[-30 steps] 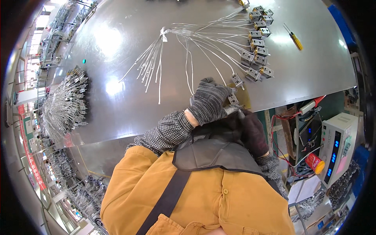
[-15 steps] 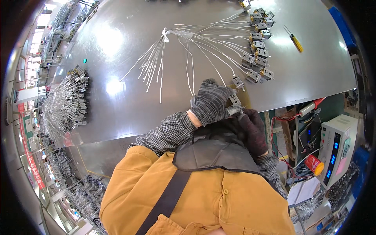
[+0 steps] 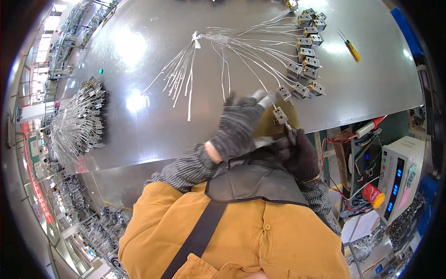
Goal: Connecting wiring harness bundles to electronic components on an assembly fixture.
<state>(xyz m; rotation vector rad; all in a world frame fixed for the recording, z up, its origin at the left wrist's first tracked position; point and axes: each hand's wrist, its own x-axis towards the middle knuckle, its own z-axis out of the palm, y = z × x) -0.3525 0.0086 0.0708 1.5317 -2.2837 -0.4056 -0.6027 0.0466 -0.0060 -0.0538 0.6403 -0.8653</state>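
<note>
Bright overhead glare on steel table [image 3: 139, 56], fisheye-bent edges.

Grey knit glove [image 3: 237, 125], yellow-handled screwdriver [image 3: 351, 49], mustard jacket [image 3: 241, 237], silvery table [image 3: 139, 60].

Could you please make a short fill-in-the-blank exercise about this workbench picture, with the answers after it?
1. The person wears dark knitted ____ on both hands.
2. The screwdriver lying at the far right of the metal table has a ____ handle.
3. The left hand reaches toward a small connector block near the table's ____ edge.
4. The thin white wires are tied together at one ____.

Answers: gloves; yellow; front; end
</note>
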